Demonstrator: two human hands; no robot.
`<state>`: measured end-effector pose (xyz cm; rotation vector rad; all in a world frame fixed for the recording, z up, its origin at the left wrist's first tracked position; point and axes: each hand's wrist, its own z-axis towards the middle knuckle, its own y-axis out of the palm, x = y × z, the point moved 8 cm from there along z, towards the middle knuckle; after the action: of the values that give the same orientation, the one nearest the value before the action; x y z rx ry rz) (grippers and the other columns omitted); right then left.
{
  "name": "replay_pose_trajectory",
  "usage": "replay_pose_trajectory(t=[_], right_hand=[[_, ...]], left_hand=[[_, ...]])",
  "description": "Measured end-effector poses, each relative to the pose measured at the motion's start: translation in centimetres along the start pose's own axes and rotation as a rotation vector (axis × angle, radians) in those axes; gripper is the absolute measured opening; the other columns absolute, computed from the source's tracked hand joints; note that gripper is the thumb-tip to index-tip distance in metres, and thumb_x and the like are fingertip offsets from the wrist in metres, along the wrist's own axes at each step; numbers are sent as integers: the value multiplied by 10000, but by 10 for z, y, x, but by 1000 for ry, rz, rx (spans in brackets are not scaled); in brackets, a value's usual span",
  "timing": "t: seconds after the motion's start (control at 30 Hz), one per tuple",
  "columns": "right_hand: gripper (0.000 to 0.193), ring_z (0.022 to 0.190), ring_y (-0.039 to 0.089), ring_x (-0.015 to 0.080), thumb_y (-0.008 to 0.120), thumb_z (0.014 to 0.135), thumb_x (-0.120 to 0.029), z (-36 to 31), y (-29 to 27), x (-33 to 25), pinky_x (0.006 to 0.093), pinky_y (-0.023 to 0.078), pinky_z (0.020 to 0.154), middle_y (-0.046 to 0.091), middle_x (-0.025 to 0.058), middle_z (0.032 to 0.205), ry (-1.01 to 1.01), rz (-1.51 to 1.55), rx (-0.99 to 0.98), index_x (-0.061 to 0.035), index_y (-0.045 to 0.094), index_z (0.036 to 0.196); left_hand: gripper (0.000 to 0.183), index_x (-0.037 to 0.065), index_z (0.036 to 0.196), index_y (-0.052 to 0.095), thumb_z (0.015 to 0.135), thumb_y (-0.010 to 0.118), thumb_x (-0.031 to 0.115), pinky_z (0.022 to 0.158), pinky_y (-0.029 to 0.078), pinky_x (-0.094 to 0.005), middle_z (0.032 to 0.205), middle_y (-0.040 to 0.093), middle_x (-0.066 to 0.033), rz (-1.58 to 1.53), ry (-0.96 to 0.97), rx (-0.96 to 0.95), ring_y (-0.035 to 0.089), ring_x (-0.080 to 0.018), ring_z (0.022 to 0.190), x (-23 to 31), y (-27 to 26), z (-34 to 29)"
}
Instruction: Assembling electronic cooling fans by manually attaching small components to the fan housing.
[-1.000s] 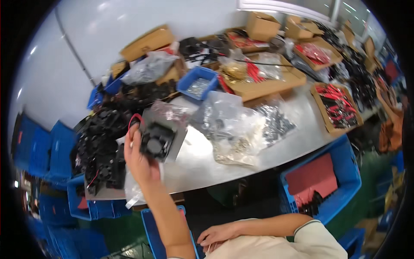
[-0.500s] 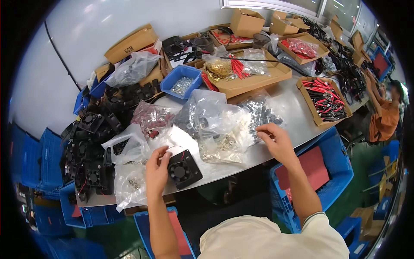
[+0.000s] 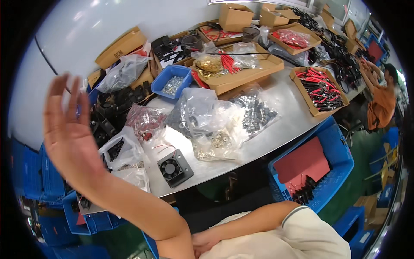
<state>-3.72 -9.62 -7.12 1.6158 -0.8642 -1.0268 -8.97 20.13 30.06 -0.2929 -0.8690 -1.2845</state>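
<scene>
Fan (image 3: 172,168) near table edge (image 3: 258,149), bare metal (image 3: 285,111) beside cable-filled carton (image 3: 305,96)

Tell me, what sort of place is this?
Probably an electronics assembly workshop: a cooling fan lies on the metal worktable, red and black cables fill a cardboard tray, and a clear bag holds small parts.

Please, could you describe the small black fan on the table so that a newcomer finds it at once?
Start from the shiny metal table and go to its near edge. There, between two clear plastic bags, lies the small black fan. It has a thin red wire and, unlike its bagged neighbours, it lies loose on bare metal.
</scene>
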Motion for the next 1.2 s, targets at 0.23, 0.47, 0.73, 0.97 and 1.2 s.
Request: replay_pose_trajectory(t=[0.23,0.47,0.73,0.97,1.2], right_hand=[[615,1092,613,266,430,967,-541,-2,51,-17,456,481,957,581,120,1298,10,435,-143,-68,480,1357],[641,1056,620,267,310,982,-595,-30,-8,-51,467,514,859,603,102,1278,-189,183,-25,-112,483,1368],[713,950,633,184,305,969,-658,-73,-35,-83,384,512,878,642,62,1129,-368,-185,353,-68,561,1277],[605,827,600,99,338,998,-590,-85,-35,-83,270,479,760,663,-10,941,-294,-317,434,-86,651,1118],[421,796,587,85,438,1025,-419,-107,-41,-95,227,472,723,650,3,918,-489,-284,494,-57,634,1106]], left_hand=[[430,21,1356,504,1002,444,257,1141,324,-455,1458,425,-204,-4,258,-95,388,-385,1365,58,-8,14],[434,-37,1335,458,1020,436,260,1064,404,-400,1381,477,-219,13,132,34,482,-316,1280,30,-30,-11],[212,3,1137,632,971,553,108,936,468,-320,1103,663,-96,115,-259,-73,619,-186,1025,-72,-23,-118],[161,-22,1067,650,953,559,46,879,500,-298,1055,658,-94,150,-446,-63,632,-177,956,-110,-33,-180],[154,-17,1057,648,964,566,75,886,515,-312,1031,661,-94,242,-399,-11,637,-176,936,-107,-67,-186]])
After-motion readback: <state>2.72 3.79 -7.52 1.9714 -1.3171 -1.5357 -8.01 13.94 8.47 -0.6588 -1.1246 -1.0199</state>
